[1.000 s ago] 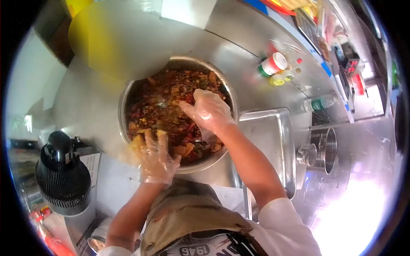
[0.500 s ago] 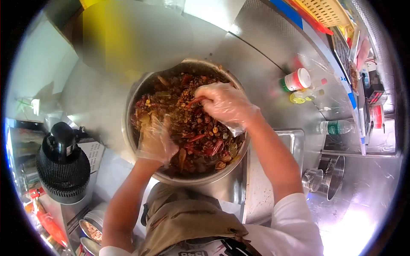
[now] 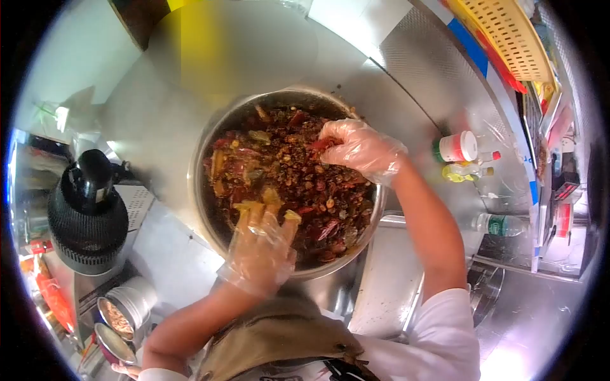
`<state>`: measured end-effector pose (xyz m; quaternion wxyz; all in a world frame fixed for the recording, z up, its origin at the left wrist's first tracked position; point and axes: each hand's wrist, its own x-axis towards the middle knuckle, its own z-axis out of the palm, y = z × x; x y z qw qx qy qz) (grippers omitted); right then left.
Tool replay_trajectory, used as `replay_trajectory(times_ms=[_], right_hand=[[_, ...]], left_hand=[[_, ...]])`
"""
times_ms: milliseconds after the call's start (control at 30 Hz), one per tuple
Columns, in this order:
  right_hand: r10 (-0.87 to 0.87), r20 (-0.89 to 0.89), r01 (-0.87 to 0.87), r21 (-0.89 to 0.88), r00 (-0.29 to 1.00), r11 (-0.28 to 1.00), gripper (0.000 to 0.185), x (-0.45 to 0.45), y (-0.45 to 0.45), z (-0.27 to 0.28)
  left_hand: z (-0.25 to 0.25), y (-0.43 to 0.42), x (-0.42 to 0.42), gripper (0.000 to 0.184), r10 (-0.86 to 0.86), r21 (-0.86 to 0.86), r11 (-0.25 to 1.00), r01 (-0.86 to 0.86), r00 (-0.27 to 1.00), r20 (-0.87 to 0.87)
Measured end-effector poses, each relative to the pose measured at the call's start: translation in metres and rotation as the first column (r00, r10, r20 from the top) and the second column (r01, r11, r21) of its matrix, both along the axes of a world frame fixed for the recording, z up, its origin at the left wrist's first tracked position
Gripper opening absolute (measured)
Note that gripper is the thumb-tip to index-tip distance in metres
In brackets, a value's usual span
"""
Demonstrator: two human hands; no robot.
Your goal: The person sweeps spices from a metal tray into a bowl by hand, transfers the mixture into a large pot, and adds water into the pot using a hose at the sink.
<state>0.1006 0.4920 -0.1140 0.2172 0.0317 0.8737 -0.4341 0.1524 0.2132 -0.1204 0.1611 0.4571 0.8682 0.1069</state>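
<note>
A large round metal pot (image 3: 198, 209) holds a dark mix of red chillies, spices and brownish pieces. Over its right side is my right hand (image 3: 362, 149), in a clear plastic glove, its fingers curled round some red chilli mix (image 3: 323, 145). My left hand (image 3: 259, 244), gloved too, lies at the pot's lower left with its fingers spread; the fingertips look yellow and oily and touch the mix. No held item shows in it.
A black-topped appliance (image 3: 88, 219) stands at the left, above metal containers (image 3: 117, 317). A metal tray (image 3: 389, 273) lies right of the pot. Bottles (image 3: 502, 224) and a red-and-white tub (image 3: 459, 147) stand further right, below a yellow basket (image 3: 511, 38). Part of another hand (image 3: 127, 369) shows lower left.
My left hand has drawn back toward the pot's near rim, its fingers spreading. My right hand stays over the right side, still curled. The view has shifted, and the tray is less visible.
</note>
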Motion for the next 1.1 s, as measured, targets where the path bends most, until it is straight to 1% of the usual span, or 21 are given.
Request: replay_trajectory(times_ms=[67,167,200,267,300,367,400,433,467,533,567,600,633,700,767,800,900,933,967,1033,1100], right_hand=[[-0.176,0.099,0.192,-0.183,0.979,0.964,0.03,0.006,-0.003,0.015],[-0.268,0.22,0.332,-0.346,0.938,0.878,0.027,0.012,-0.011,0.03],[-0.267,0.17,0.311,-0.347,0.949,0.885,0.027,0.013,-0.012,0.026],[-0.262,0.073,0.271,-0.357,0.962,0.894,0.026,0.017,-0.009,0.014],[-0.277,0.163,0.321,-0.437,0.947,0.84,0.027,0.019,-0.01,0.014],[-0.281,0.339,0.432,-0.553,0.898,0.713,0.029,0.025,-0.012,0.019],[-0.319,0.328,0.453,-0.542,0.889,0.708,0.031,0.027,-0.018,0.021],[-0.347,0.306,0.46,-0.511,0.887,0.726,0.026,0.029,-0.02,0.019],[-0.374,0.284,0.468,-0.481,0.883,0.741,0.02,0.032,-0.022,0.014],[-0.406,0.239,0.471,-0.425,0.882,0.773,0.013,0.035,-0.029,0.014],[-0.393,0.252,0.466,-0.476,0.885,0.746,0.013,0.037,-0.03,0.014],[-0.381,0.26,0.461,-0.526,0.887,0.715,0.012,0.039,-0.03,0.015],[-0.372,0.268,0.457,-0.573,0.889,0.68,0.012,0.042,-0.031,0.015],[-0.394,0.259,0.471,-0.532,0.882,0.704,0.014,0.048,-0.03,0.014],[-0.366,0.255,0.446,-0.528,0.895,0.723,0.019,0.055,-0.027,0.019],[-0.363,0.25,0.441,-0.52,0.898,0.732,0.015,0.058,-0.029,0.024],[-0.406,0.241,0.468,-0.556,0.882,0.687,0.012,0.07,-0.035,0.028],[-0.416,0.228,0.47,-0.533,0.88,0.703,0.01,0.074,-0.037,0.03],[-0.408,0.226,0.464,-0.528,0.884,0.712,0.01,0.076,-0.037,0.028],[-0.383,0.225,0.443,-0.513,0.896,0.736,0.011,0.078,-0.039,0.021],[-0.433,0.264,0.506,-0.506,0.862,0.699,0.016,0.074,-0.047,0.02]], left_hand=[[-0.017,0.013,0.008,0.057,-0.08,-0.001,0.997,0.08,0.997,0.0],[-0.062,0.015,0.027,0.069,-0.087,0.124,0.988,0.094,0.995,-0.058],[-0.061,0.018,0.024,0.056,-0.065,0.086,0.994,0.066,0.998,-0.015],[-0.075,0.019,0.017,0.054,-0.034,0.084,0.996,0.043,0.994,-0.104],[-0.081,0.019,0.013,0.053,-0.022,0.085,0.996,0.034,0.989,-0.147],[-0.086,0.024,-0.005,0.048,-0.007,0.051,0.999,0.012,0.994,-0.112],[-0.092,0.029,-0.013,0.047,0.011,0.053,0.999,-0.006,0.996,-0.089],[-0.09,0.033,-0.024,0.046,0.027,0.054,0.998,-0.023,0.997,-0.066],[-0.087,0.036,-0.033,0.046,0.013,-0.034,0.999,-0.015,0.998,-0.067],[-0.09,0.041,-0.054,0.044,0.016,-0.005,1.0,-0.015,0.996,0.087],[-0.09,0.042,-0.062,0.043,0.016,0.01,1.0,-0.018,0.987,0.162],[-0.073,0.048,-0.067,0.038,0.016,-0.133,0.991,0.011,0.979,0.203],[-0.048,0.047,-0.064,0.037,-0.026,-0.106,0.993,0.044,0.986,0.164],[-0.004,0.041,-0.05,0.036,-0.121,-0.055,0.991,0.126,0.989,0.086],[0.008,0.029,-0.036,0.033,-0.096,0.121,0.987,0.105,0.992,-0.079],[0.01,0.022,-0.032,0.031,-0.071,0.21,0.972,0.104,0.985,-0.158],[-0.002,-0.003,-0.04,0.031,-0.004,0.341,0.937,-0.078,0.973,0.233],[-0.013,-0.002,-0.048,0.028,0.049,0.613,0.787,-0.07,0.997,0.051],[-0.017,-0.005,-0.054,0.032,0.113,0.506,0.847,-0.162,0.986,0.125],[-0.03,0.003,-0.065,0.041,0.236,0.545,0.806,-0.231,0.97,0.062],[-0.021,0.016,-0.068,0.05,0.3,0.331,0.834,-0.441,0.867,0.398]])
